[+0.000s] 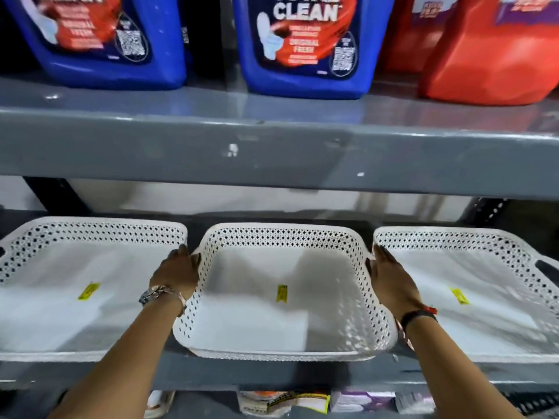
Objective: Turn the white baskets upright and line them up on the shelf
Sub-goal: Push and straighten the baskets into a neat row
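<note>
Three white perforated baskets stand upright side by side on the grey shelf (272,373), each with a yellow sticker on its floor. My left hand (177,273) presses flat against the left wall of the middle basket (281,237), in the gap beside the left basket (90,225). My right hand (390,276) lies flat against the middle basket's right wall, between it and the right basket (453,237). Both palms clamp the middle basket from its two sides. Its front edge juts slightly past the shelf's front.
The upper grey shelf (272,152) hangs low above the baskets, carrying two blue cleaner jugs (302,46) and red jugs (496,49). Packaged goods (284,402) sit on the level below. Dark shelf uprights stand at the back corners.
</note>
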A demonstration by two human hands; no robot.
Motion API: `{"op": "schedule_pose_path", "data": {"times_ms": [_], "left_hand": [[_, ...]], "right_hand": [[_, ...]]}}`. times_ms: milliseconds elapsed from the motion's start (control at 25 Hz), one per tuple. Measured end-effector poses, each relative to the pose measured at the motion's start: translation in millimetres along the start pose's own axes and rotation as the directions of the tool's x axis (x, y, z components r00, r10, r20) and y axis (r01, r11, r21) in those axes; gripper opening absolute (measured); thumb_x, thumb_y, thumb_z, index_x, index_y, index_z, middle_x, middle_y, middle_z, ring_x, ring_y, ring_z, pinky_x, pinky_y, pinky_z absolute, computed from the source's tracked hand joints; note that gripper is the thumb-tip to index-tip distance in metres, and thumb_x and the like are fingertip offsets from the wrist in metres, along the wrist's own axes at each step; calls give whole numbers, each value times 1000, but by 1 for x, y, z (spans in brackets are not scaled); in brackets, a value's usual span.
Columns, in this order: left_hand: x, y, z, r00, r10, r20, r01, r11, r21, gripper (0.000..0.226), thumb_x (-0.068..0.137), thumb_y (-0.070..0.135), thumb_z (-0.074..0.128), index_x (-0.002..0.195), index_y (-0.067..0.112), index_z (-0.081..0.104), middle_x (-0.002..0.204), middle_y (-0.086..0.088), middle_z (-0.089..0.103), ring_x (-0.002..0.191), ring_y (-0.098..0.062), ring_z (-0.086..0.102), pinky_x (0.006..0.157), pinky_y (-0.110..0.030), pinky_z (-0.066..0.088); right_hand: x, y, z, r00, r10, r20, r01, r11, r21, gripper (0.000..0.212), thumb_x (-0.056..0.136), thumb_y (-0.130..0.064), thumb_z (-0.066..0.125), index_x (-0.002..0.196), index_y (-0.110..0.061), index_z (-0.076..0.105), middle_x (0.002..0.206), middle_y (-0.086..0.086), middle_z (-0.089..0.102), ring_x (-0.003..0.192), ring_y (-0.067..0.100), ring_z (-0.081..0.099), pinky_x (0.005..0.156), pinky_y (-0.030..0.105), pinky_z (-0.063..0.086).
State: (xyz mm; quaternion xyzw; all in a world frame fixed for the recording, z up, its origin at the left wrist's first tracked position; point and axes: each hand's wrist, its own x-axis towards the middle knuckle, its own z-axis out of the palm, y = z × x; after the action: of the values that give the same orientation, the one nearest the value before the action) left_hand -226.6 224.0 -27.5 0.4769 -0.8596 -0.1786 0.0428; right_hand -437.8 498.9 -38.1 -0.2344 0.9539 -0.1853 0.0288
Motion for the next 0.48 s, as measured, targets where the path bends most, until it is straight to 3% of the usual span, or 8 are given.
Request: {"op": "schedule_pose_path", "data": {"times_ms": [240,480], "left_hand": [[-2,15,8,1000,17,-16,-17,1000,25,48,91,-5,31,139,0,35,131,-24,53,120,-38,53,97,-42,45],[9,20,13,996,63,-62,-63,998,-3,51,91,-7,31,142,-4,30,132,-26,50,119,-41,52,96,-43,45]], "right_hand": [[-6,-14,4,1000,-7,-4,7,1000,13,64,85,13,34,146,-6,24,154,12,26,138,29,34,108,35,36],[11,-11,8,1000,2,-28,-1,1000,24,60,85,13,35,143,-3,30,152,16,29,135,33,38,106,39,38]]}}
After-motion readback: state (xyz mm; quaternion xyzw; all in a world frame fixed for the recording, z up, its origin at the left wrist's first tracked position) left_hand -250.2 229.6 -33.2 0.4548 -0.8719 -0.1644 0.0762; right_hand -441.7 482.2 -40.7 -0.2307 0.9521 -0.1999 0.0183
